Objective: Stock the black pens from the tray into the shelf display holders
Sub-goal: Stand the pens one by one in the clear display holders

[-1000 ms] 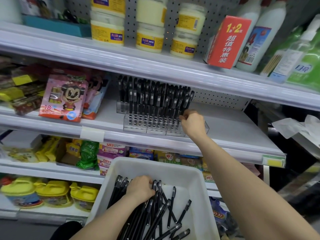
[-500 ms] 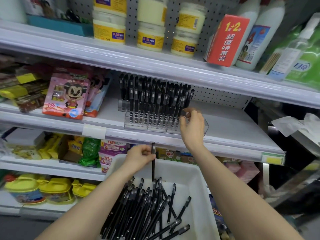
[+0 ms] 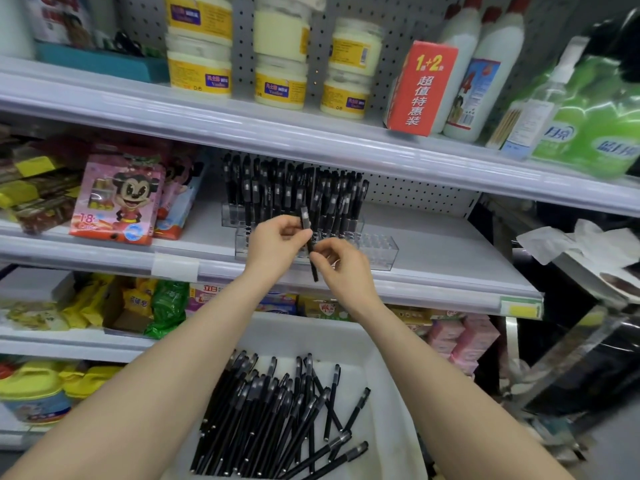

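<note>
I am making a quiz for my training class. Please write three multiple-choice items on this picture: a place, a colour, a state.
1. Where are the empty slots of the clear display holder?
A) its right end
B) its left end
C) nowhere, it is full

2. What colour is the box marked 1+2?
A) blue
B) red
C) black

3. How is the raised pen held?
A) by one hand alone
B) standing in a slot
C) by both hands

Answers:
1 A: the right end stands bare of pens.
2 B: its face is red.
3 C: the left hand and the right hand both pinch it.
</note>
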The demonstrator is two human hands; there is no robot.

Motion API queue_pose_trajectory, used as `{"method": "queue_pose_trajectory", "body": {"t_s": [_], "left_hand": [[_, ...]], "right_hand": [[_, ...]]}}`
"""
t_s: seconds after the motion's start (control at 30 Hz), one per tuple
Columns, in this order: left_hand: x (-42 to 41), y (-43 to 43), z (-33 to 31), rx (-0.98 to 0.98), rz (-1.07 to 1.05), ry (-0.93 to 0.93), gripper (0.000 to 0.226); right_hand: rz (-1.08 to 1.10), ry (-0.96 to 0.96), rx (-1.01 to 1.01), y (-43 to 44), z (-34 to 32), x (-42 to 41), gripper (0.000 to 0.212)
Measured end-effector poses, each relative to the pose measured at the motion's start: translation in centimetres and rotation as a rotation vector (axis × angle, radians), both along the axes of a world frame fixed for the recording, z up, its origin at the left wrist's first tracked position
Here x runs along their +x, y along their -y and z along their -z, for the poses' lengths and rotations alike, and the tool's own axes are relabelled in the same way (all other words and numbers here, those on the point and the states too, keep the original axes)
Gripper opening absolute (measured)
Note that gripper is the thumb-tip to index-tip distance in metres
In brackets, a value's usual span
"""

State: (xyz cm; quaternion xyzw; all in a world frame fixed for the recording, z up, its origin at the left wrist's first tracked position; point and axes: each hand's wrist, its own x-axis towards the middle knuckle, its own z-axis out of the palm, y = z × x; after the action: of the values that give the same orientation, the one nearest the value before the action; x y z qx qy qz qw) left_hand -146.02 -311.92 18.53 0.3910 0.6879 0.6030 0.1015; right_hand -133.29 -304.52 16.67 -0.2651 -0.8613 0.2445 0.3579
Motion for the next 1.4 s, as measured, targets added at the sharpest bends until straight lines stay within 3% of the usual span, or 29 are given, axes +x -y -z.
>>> {"method": "queue_pose_trajectory", "body": {"t_s": [0.37, 0.5, 0.6, 0.73, 0.97, 1.2, 1.4], "left_hand": [[1.5, 1.4, 3.9, -0.052, 0.105, -0.042, 0.011], [2.2, 3.5, 8.7, -0.238, 0.113, -0.107, 0.012], [2.5, 4.8, 12.6, -0.524, 0.131, -0.209, 0.009], [2.5, 6.2, 16.5, -0.890, 0.169, -0.415, 0.026], [2.6, 5.7, 17.7, -0.976, 0.132, -0.534, 0.028], [1.9, 5.5, 18.1, -0.890, 0.087, -0.251, 0.023], [1.3, 5.1, 16.6, -0.728, 0.073, -0.066, 0.020]], "right_hand": [[0.103, -0.024, -0.047, -1.5, -0.2, 1.9, 0.015], [0.150, -0.074, -0.058, -2.3, -1.2, 2.9, 0.017], [0.171, -0.094, -0.068, -2.9, -1.9, 3.3, 0.015], [0.223, -0.121, -0.045, -3.8, -2.9, 3.0, 0.018], [0.310, -0.160, -0.034, -5.4, -4.7, 1.2, 0.028], [0.348, -0.168, -0.088, -6.6, -4.5, -0.9, 0.027], [0.381, 0.010, -0.056, -7.4, -2.6, -1.3, 0.027]]}}
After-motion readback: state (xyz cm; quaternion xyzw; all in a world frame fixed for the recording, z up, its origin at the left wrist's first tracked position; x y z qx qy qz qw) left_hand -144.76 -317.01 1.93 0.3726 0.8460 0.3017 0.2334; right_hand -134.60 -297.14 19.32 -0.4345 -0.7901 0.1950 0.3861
